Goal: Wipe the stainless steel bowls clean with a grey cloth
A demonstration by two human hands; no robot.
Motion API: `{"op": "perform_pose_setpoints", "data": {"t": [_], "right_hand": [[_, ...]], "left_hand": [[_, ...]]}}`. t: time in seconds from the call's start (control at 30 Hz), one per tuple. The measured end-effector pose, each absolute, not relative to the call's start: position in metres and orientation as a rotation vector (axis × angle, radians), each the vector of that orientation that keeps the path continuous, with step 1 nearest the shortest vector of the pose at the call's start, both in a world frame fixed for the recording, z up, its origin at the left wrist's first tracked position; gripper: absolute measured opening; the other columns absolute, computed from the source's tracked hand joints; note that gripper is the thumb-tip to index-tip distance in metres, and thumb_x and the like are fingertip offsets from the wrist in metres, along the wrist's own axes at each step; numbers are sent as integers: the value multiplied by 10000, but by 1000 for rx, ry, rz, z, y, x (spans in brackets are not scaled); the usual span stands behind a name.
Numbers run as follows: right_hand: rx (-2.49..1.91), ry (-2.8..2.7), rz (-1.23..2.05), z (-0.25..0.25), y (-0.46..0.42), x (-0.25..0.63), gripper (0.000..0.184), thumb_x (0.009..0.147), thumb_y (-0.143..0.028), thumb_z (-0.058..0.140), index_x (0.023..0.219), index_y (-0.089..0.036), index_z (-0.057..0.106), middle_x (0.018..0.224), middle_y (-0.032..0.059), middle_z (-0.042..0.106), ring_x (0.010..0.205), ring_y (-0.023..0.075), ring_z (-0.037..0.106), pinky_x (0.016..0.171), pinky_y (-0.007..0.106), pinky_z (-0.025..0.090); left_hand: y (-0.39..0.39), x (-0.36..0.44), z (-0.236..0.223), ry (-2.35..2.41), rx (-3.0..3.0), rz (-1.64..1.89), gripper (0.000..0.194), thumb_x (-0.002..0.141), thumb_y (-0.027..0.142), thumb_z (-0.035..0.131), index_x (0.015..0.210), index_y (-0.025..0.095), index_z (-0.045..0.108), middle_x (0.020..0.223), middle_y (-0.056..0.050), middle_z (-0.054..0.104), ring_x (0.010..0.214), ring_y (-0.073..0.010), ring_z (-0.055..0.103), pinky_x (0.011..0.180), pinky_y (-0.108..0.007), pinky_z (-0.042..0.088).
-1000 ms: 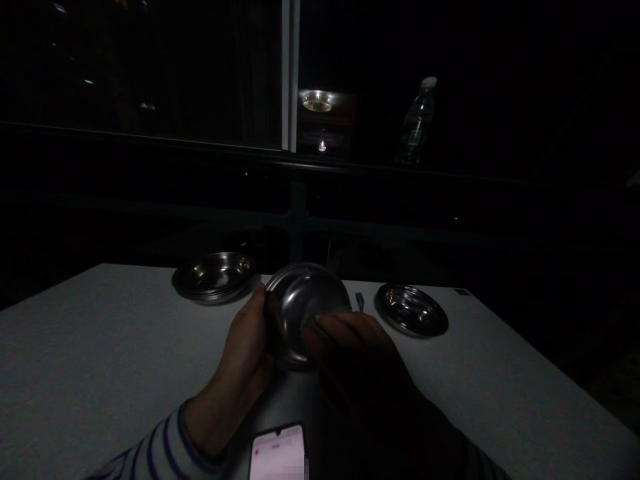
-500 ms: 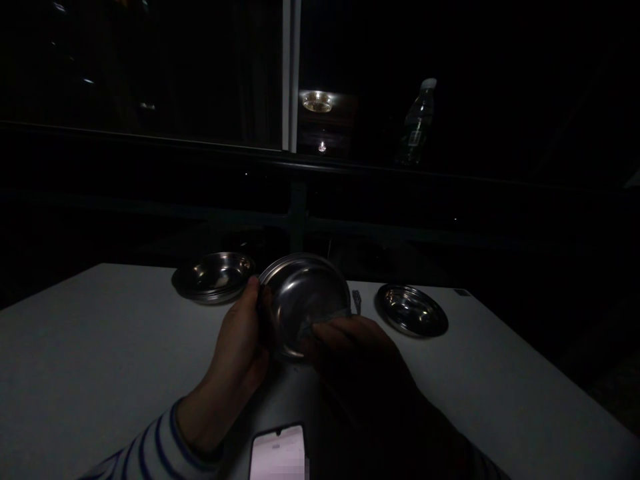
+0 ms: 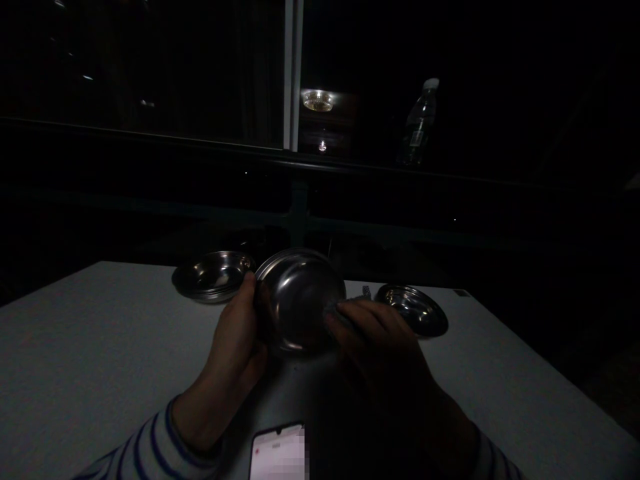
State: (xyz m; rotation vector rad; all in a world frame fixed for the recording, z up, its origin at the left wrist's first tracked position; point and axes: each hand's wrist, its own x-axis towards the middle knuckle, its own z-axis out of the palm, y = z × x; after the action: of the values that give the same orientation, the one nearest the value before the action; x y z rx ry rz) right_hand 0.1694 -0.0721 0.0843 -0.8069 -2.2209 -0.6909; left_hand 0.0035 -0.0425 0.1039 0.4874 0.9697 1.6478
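My left hand [image 3: 239, 340] grips the left rim of a shiny metal dish [image 3: 300, 300], thumb along the edge. The dish is tilted up over the table, its rounded face towards me. In my right hand [image 3: 383, 340] is a crumpled greyish cloth [image 3: 337, 317], pressed against the dish's lower right part. The fingers cover most of the cloth, and shadow hides its exact shape. Beyond my left hand stands a stack of metal dishes [image 3: 213, 277]. Another metal dish [image 3: 415, 310] sits past my right hand, which hides its near left edge.
A lit phone [image 3: 277, 453] lies at the near edge of the white table [image 3: 100, 353]. A plastic bottle [image 3: 420, 123] stands upright by the dark window, behind the table. The room is very dim.
My right hand has moved right and slightly up with the cloth, from the dish's lower middle to its right side. The dish has shifted slightly up and left.
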Motion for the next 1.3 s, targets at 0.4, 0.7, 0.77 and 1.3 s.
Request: {"op": "perform_pose_setpoints", "data": {"t": [0.4,0.7,0.77,1.3], "right_hand": [[-771,-2215,-659,81,-72,169,326,778,-170,431,1086,-98,511,1048,101,553,953,221,447,749,374,424],[-767,-2196,-681,75,-74,166,353,775,-169,445,1117,-99,493,1072,109,545,1006,232,441,786,401,427],[-732,-2202,-669,74,-77,162,357,768,-152,442,1117,-93,495,1061,103,554,1014,224,445,821,398,415],[-879,-2101,-730,78,-72,163,288,811,-196,419,1067,-135,539,1064,80,567,980,220,452,763,374,426]], "left_hand": [[-42,4,101,993,519,1610,227,777,344,518,804,152,636,643,-13,628,522,-112,570,474,-206,462],[-42,4,98,983,550,1625,221,756,352,534,800,157,627,627,2,612,486,-93,532,455,-195,425],[-43,6,95,1000,554,1591,243,713,387,577,762,152,617,583,18,585,448,-84,501,422,-188,395],[-48,14,88,980,590,1480,309,659,408,632,813,140,634,639,-10,637,511,-115,561,474,-215,427]]}}
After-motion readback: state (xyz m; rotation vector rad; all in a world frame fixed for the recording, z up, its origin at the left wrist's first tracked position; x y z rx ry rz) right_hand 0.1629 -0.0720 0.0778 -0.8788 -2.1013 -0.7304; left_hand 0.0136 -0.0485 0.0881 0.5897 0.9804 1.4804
